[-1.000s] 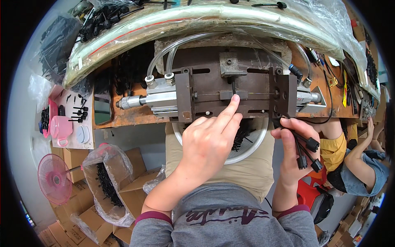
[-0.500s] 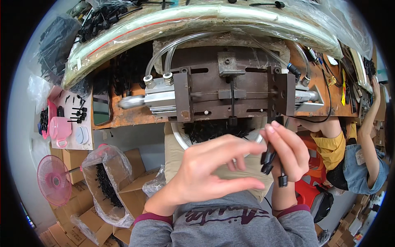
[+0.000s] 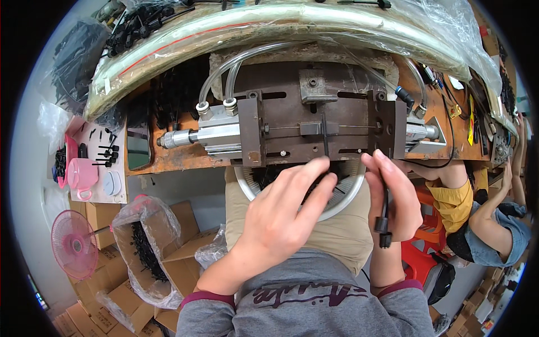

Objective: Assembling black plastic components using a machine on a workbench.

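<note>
A thin black plastic rod (image 3: 325,135) stands tilted across the small middle block of a brown metal clamping fixture (image 3: 281,147). My left hand (image 3: 281,216) reaches to the fixture's front edge, its thumb and index finger closed round the rod's near end; the cap there is hidden. To the right, my right hand (image 3: 396,205) holds a couple of black rods with round caps (image 3: 384,227), caps pointing down toward me. Its fingertips come close to the fixture's front right corner.
Silver air cylinders (image 3: 220,137) with clear hoses flank the fixture. Beneath it, a white-rimmed basket (image 3: 348,196) of black parts rests on my lap. A plastic-lined carton (image 3: 149,253) and pink fan (image 3: 74,245) are at left. Another person (image 3: 494,224) works at right.
My left hand has moved from beside the right hand up to the rod in the fixture. That rod now leans. The left cylinder's end knob has shifted, showing its shaft.
</note>
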{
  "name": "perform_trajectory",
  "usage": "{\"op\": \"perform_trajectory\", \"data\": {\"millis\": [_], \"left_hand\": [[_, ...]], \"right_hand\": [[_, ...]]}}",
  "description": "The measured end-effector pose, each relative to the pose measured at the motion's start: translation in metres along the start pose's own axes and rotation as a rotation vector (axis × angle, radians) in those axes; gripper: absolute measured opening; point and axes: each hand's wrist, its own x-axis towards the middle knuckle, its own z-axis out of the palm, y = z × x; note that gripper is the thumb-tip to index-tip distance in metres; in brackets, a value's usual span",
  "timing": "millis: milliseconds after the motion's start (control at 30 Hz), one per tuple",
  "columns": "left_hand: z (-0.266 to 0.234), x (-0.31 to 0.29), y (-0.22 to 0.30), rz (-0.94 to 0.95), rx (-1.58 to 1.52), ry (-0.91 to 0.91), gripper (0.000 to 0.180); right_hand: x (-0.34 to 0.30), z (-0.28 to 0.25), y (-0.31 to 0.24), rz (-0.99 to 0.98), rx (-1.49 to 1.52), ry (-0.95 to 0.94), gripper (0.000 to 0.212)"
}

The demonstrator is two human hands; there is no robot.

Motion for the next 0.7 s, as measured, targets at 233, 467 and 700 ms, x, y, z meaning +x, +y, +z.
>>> {"op": "perform_trajectory", "data": {"millis": [233,467,700], "left_hand": [[0.013,0.005,-0.014,0.111,0.256,-0.063,0.022],[0.013,0.011,-0.006,0.087,0.333,-0.1,0.022],[0.009,0.014,-0.006,0.045,0.301,-0.165,0.022]], "right_hand": [[-0.007,0.003,0.007,0.023,0.235,0.051,0.032],[-0.006,-0.002,0.005,0.027,0.154,-0.011,0.031],[-0.007,0.001,0.004,0.047,0.099,0.015,0.022]]}}
